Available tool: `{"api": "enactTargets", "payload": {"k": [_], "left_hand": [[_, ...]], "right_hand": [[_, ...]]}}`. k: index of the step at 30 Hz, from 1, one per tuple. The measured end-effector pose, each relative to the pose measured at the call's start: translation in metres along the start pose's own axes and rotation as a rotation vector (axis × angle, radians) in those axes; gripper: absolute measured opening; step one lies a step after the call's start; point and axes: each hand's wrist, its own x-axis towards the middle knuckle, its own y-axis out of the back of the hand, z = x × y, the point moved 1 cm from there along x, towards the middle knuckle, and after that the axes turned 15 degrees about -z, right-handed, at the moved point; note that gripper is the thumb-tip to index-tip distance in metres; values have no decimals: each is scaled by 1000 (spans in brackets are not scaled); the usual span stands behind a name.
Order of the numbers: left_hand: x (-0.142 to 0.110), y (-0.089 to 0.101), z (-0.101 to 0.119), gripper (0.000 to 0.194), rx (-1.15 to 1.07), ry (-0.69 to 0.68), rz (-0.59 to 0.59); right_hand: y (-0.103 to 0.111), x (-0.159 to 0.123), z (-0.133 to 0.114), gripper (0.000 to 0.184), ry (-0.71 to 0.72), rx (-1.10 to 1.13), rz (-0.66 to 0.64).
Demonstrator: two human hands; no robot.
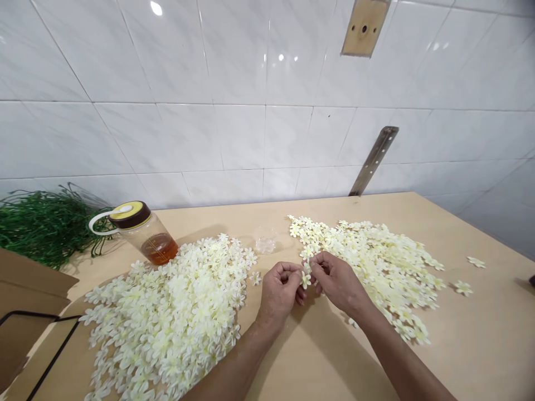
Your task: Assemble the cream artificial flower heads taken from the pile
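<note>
Left hand [280, 292]: thumb and finger pinching a small flower [306, 279].
Right hand [336, 278]: fingers curled in close by the same flower; I cannot tell if they pinch it.
Flower: pale yellow, between the two hands, in front of the gap between two piles.
Left pile [179, 317]: lots of white and pale yellow flowers on the table [472, 345].
Right pile [376, 262]: more pale yellow flowers, two lying apart to its right.
Bottle [144, 231]: just behind the left pile, with some orange-brown drink inside.
Green stems [42, 225]: in a messy heap, left of the bottle.
</note>
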Motion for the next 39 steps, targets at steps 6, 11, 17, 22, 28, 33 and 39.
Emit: {"api": "enactTargets", "payload": {"k": [6, 11, 17, 22, 28, 33, 39], "left_hand": [[1, -1, -8, 24, 82, -28, -10], [1, 0, -5, 24, 58, -1, 7], [0, 1, 1, 25, -61, 10, -72], [2, 3, -5, 26, -21, 4, -37], [2, 2, -8, 22, 73, -19, 6], [3, 3, -11, 25, 80, -32, 25], [2, -1, -14, 24, 59, -46, 35]], "right_hand": [[-2, -5, -7, 15, 26, -177, 24], [-2, -1, -3, 20, 31, 29, -95], [5, -1, -4, 38, 6, 281, -315], [7, -1, -5, 40, 7, 291, -318], [6, 0, -5, 29, 18, 211, -198], [6, 1, -3, 35, 39, 184, -124], [10, -2, -9, 38, 46, 79, -21]]}}
